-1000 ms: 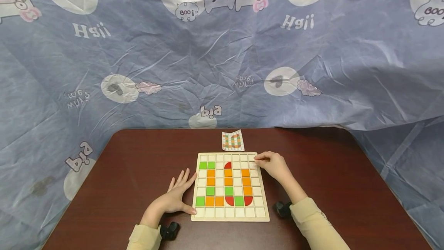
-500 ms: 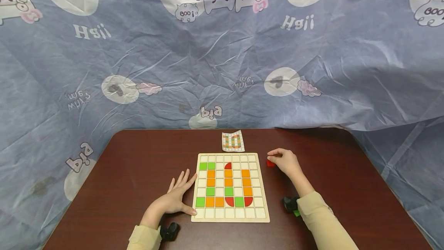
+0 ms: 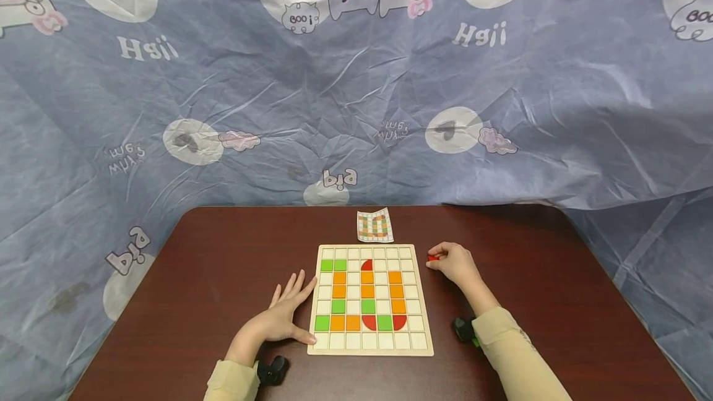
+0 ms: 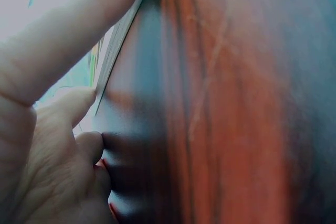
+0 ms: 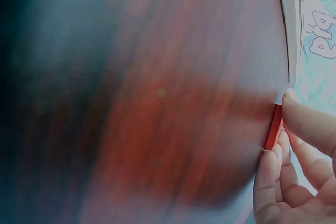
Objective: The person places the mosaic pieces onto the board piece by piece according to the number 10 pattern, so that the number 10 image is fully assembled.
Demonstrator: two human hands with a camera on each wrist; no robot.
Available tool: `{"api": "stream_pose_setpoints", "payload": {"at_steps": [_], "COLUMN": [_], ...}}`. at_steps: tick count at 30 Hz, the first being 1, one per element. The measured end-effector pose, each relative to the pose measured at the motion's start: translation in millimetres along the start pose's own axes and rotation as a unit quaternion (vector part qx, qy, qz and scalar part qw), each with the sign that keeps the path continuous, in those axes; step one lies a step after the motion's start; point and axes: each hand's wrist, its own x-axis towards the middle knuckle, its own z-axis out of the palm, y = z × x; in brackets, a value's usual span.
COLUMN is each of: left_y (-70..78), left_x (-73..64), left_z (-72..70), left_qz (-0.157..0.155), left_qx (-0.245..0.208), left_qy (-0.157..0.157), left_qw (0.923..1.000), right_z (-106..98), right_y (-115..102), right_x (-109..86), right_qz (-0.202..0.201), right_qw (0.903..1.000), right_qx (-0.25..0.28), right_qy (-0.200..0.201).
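A pale grid board (image 3: 370,341) lies on the table, with green and orange square tiles and red quarter-round tiles in several of its cells. My left hand (image 3: 281,316) rests at the board's left edge, fingers spread and straight, the thumb at the near left corner. Just off the board's upper right side, my right hand (image 3: 453,263) pinches a small red tile (image 5: 273,127) between thumb and fingers. In the head view the fingers partly cover this red tile (image 3: 432,258).
Behind the board lies a paper card (image 3: 375,226) printed with a coloured grid pattern. A green tile (image 3: 476,343) shows partly under the right wrist camera. The dark brown table (image 3: 234,252) ends at a grey-blue cartoon cloth (image 3: 356,98).
My right hand has moved right, off the board's upper right edge, to a red tile on the table, and now pinches it. The left hand stays put.
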Motion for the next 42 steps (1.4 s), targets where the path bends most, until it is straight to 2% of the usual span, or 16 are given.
{"api": "stream_pose_setpoints", "payload": {"at_steps": [7, 16, 23, 31, 42], "left_y": [0.1, 0.5, 1.1, 1.8, 2.3], "left_x": [0.0, -0.9, -0.4, -0.5, -0.3], "left_z": [-0.2, 0.2, -1.3, -0.3, -0.4], "left_qz": [0.000, -0.004, 0.001, 0.002, 0.003], "left_qx": [-0.001, -0.004, 0.002, 0.002, 0.000], "left_qy": [-0.001, -0.002, -0.003, -0.003, -0.002], "left_qw": [1.0000, 1.0000, 1.0000, 1.0000, 1.0000], "right_z": [-0.3, -3.1, 2.9, 15.7, 33.0], "right_y": [0.5, 2.3, -7.8, -23.3, -42.3], "right_x": [0.4, -2.2, -1.1, 1.0, -1.4], "right_qz": [0.016, 0.026, -0.002, -0.015, -0.035], "right_qw": [0.9998, 0.9995, 0.9987, 0.9923, 0.9935], "right_qx": [-0.010, 0.006, 0.049, 0.122, 0.104], "right_qy": [-0.001, -0.014, 0.017, -0.019, -0.030]}}
